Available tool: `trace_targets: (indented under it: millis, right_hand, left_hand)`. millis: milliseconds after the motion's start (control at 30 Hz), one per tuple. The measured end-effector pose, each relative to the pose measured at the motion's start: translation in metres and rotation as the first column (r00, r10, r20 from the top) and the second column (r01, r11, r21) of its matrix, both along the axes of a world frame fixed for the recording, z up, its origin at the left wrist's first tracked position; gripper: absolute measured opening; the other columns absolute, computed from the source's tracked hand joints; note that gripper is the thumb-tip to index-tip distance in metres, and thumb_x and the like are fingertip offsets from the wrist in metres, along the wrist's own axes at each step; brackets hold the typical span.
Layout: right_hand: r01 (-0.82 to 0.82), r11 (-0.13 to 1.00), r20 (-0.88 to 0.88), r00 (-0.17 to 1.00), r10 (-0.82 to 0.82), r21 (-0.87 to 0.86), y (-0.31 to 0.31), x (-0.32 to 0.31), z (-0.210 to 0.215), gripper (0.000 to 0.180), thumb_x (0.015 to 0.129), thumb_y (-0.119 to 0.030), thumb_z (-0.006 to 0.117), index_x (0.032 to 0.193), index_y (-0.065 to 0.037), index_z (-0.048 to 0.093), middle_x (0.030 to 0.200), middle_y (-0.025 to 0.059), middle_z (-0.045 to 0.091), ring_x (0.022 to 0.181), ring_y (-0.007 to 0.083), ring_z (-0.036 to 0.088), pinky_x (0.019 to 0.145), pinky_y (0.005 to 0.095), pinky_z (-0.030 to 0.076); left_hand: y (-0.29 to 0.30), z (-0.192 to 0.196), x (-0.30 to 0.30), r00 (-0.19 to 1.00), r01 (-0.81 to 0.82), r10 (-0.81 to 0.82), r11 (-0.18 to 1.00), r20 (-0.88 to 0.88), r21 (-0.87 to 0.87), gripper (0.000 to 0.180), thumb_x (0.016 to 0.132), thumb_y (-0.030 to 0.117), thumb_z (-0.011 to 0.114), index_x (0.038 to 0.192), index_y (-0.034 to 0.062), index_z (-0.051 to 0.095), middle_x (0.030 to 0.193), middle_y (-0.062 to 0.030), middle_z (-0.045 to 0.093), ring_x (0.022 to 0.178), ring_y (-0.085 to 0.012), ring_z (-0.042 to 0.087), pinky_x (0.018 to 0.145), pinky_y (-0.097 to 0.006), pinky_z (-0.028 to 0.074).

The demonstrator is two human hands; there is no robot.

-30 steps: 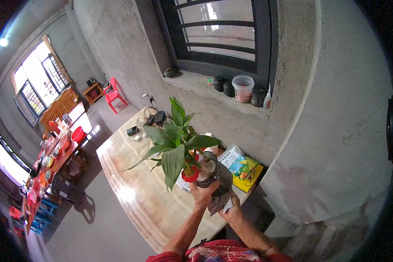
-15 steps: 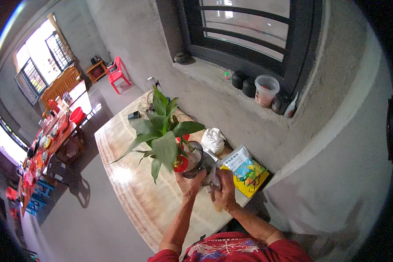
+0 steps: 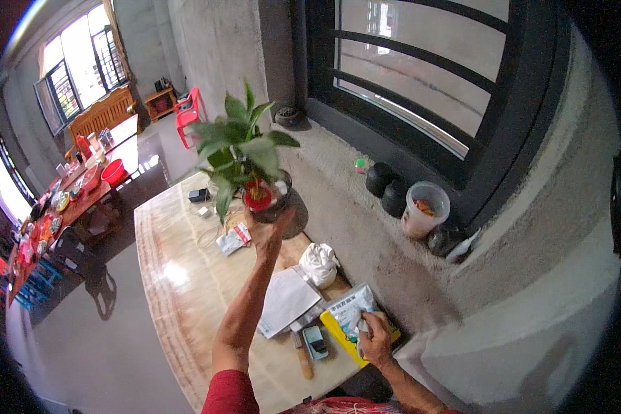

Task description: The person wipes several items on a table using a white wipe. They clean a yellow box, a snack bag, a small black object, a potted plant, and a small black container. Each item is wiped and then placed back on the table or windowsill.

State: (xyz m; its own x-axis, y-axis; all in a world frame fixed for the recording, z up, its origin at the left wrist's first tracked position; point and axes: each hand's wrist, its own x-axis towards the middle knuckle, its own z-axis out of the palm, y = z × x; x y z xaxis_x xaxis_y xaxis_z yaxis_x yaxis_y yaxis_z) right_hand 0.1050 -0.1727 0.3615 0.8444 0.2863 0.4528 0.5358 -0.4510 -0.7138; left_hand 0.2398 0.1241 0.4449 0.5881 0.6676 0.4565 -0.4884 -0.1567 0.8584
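Observation:
My left hand (image 3: 268, 226) reaches forward, closed on the dark pot (image 3: 279, 196) of a leafy green plant (image 3: 236, 153). A red ornament (image 3: 258, 199) shows at the pot's near side. The pot is up by the wall, near the window sill; whether it touches anything is hard to see. My right hand (image 3: 376, 339) is closed on a crumpled whitish wad (image 3: 361, 321), perhaps cloth or tissue, over a yellow and blue packet (image 3: 348, 303). To its left lie a small pale blue tray-like object (image 3: 315, 343) and a brown-handled tool (image 3: 302, 357).
Paper sheets (image 3: 286, 298) and a bunched white bag (image 3: 319, 264) lie on the marble-patterned table (image 3: 179, 303). Farther off are a small packet (image 3: 233, 240) and a black box (image 3: 199, 195). The sill carries dark jars (image 3: 379, 179) and a clear tub (image 3: 424, 207). A red chair (image 3: 188, 116) stands beyond.
The potted plant has moved forward, away from me, in my left hand. My right hand has left the pot and moved right, over the packet. The papers and tool have come into view.

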Motion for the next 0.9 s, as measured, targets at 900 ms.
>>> trace_targets:
  millis: [900]
  right_hand:
    - [0.148, 0.987, 0.210, 0.969, -0.130, -0.070, -0.062, 0.052, -0.054, 0.028, 0.089, -0.015, 0.046, 0.109, 0.003, 0.053, 0.091, 0.0161, 0.052, 0.035, 0.0159, 0.045, 0.037, 0.0309, 0.040]
  left_hand:
    - [0.006, 0.012, 0.270, 0.931, -0.312, 0.351, 0.908, -0.102, 0.280, 0.078, 0.054, 0.033, 0.082, 0.120, 0.0076, 0.046, 0.115, -0.0149, 0.047, 0.108, -0.0299, 0.046, 0.092, -0.040, 0.038]
